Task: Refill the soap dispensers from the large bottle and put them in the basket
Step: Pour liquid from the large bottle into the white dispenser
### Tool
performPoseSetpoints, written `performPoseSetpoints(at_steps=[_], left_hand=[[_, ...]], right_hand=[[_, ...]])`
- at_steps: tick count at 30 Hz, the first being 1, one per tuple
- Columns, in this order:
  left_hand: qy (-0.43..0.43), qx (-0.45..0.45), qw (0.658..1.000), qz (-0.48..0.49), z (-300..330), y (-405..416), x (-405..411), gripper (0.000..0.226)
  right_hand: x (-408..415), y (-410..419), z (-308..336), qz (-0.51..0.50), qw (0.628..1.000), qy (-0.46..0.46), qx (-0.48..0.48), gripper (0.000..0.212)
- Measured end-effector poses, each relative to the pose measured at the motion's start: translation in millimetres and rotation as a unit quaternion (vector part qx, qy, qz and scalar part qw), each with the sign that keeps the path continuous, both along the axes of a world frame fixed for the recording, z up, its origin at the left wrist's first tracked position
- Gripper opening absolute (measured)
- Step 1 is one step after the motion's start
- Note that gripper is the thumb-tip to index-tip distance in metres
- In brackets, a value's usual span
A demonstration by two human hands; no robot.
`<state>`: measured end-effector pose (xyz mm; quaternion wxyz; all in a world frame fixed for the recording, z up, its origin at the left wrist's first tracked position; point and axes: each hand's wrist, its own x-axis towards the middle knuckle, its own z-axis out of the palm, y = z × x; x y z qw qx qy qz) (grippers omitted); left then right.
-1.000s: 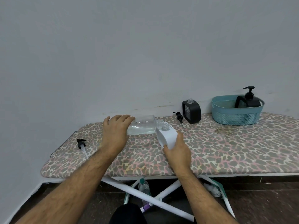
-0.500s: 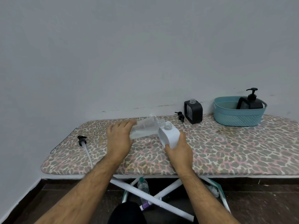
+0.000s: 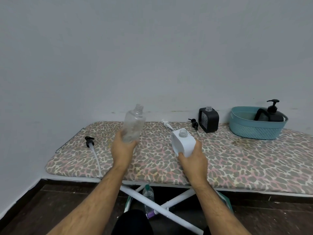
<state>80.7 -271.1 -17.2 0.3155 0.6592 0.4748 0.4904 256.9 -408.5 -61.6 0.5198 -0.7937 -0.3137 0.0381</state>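
My left hand (image 3: 122, 150) grips the large clear bottle (image 3: 133, 124) by its base, nearly upright, neck open at the top; it looks almost empty. My right hand (image 3: 193, 158) holds the white square dispenser (image 3: 183, 143) from below, its open neck facing up, apart from the bottle. A black square dispenser (image 3: 209, 122) without pump stands further back. Another black dispenser (image 3: 272, 114) with its pump on sits in the teal basket (image 3: 254, 131) at the right.
Everything rests on a leopard-print ironing board (image 3: 237, 158) against a grey wall. Loose pumps lie on it: a black one with long tube (image 3: 89, 143) at left, a white one (image 3: 166, 123) and a black one (image 3: 194, 123) near the back. A water bottle (image 3: 148, 195) stands under the board.
The clear bottle has swung from lying tipped against the white dispenser's neck to nearly upright and moved left, away from it. The right hand keeps holding the white dispenser.
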Motion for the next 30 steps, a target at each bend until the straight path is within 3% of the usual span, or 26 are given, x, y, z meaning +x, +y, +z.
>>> performPoseSetpoints(at_steps=[7, 20, 24, 30], left_hand=[[-0.094, -0.048, 0.994, 0.030, -15, 22, -31, 0.064], [-0.079, -0.053, 0.995, 0.032, -27, 27, -48, 0.074], [-0.084, -0.055, 0.993, 0.066, -27, 18, -47, 0.087], [-0.069, -0.014, 0.991, 0.113, -37, -7, -40, 0.090]], right_hand=[[-1, 0, 0, -0.002, 1.000, 0.001, 0.006, 0.065], [0, 0, 0, -0.003, 1.000, 0.001, -0.001, 0.063], [0, 0, 1, -0.002, 1.000, 0.001, -0.001, 0.065], [0, -1, 1, 0.000, 1.000, -0.003, -0.005, 0.061]])
